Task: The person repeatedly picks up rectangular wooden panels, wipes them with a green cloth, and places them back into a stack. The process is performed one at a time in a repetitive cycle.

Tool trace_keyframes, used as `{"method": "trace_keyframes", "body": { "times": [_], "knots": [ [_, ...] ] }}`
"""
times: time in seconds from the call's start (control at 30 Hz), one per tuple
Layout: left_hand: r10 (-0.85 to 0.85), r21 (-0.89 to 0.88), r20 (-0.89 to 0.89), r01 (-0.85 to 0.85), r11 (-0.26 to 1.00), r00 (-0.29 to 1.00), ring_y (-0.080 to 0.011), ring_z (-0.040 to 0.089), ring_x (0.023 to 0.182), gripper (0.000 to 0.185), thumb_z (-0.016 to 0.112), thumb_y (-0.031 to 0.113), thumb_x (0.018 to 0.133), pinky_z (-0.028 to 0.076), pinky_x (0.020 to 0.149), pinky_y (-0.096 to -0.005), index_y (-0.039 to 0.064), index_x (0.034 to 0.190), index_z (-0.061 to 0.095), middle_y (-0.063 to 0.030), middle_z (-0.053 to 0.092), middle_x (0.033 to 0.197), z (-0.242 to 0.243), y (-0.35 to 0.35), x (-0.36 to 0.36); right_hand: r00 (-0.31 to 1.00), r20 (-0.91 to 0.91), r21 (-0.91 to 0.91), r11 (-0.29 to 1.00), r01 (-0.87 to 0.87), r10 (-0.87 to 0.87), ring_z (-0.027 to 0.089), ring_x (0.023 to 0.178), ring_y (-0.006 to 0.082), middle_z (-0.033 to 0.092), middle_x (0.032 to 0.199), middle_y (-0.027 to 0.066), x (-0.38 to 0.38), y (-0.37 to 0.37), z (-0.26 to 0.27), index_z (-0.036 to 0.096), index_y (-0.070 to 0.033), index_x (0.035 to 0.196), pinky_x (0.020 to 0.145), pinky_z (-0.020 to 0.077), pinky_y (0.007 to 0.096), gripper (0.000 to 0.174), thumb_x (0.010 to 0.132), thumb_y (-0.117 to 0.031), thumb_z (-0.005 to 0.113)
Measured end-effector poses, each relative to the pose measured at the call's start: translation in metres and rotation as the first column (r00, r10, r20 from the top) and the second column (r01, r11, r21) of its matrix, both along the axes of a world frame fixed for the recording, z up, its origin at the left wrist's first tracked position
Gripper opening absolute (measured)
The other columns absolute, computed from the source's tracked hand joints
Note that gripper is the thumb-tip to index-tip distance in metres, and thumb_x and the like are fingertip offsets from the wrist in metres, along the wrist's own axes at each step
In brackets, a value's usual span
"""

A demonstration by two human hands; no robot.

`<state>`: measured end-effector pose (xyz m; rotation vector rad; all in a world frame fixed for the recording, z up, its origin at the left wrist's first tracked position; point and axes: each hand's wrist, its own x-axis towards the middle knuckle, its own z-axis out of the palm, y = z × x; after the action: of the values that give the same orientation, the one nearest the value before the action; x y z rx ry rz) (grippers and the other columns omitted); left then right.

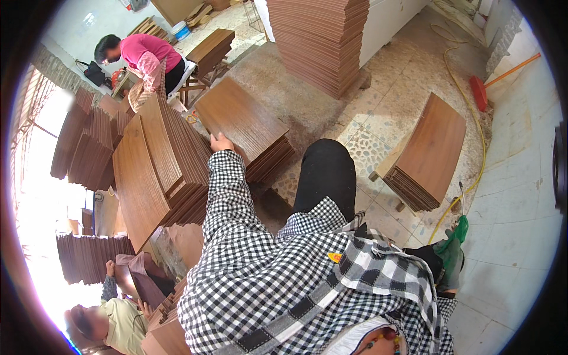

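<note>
My left hand is bare and grips the near left edge of the top board, a brown wood-grain floorboard. That board lies on a low stack of similar boards in front of me. My right hand, in a grey-green glove, is low at my right side. Around it shows a green thing, from which a thin, pale, dark-tipped rod sticks up. The glove seems closed around this slim tool, but its exact kind is unclear.
Left of me stands a tall board stack, with orange-handled scissors behind it. Another stack lies on the floor at right, near a yellow hose and red dustpan. Two people work nearby.
</note>
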<state>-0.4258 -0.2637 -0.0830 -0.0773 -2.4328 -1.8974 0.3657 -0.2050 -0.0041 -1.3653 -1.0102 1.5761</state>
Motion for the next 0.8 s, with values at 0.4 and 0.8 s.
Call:
{"method": "trace_keyframes", "body": {
  "times": [0.4,0.8],
  "knots": [
    [0.063,-0.725,-0.094,-0.112,0.68,0.994,-0.034,0.061,0.115,0.051,0.059,0.018,0.092,0.05,0.096,-0.0413,0.004,0.14,0.052,-0.0252,0.056,0.136,0.074,0.02,0.054,0.994,0.084,0.056,0.995,-0.079,0.074,0.058,0.08,0.0107,0.061,0.088,0.0004,-0.003,-0.011,0.011,0.057,0.002,0.133,0.076,0.0481,0.0248,0.043,0.107,-0.031,0.049],
    [-0.799,-0.053,0.6,0.994,-0.092,-0.042,-0.0246,0.055,0.104,0.06,0.067,0.05,0.093,0.052,0.086,-0.0434,0.002,0.125,0.048,-0.0123,0.054,0.114,0.066,0.252,0.408,0.762,0.639,0.094,0.973,-0.211,0.104,0.061,0.063,0.0194,0.062,0.071,0.0113,-0.056,-0.014,0.053,0.064,-0.001,0.113,0.058,0.0483,0.0351,0.047,0.101,-0.045,0.054]
  ]
}}
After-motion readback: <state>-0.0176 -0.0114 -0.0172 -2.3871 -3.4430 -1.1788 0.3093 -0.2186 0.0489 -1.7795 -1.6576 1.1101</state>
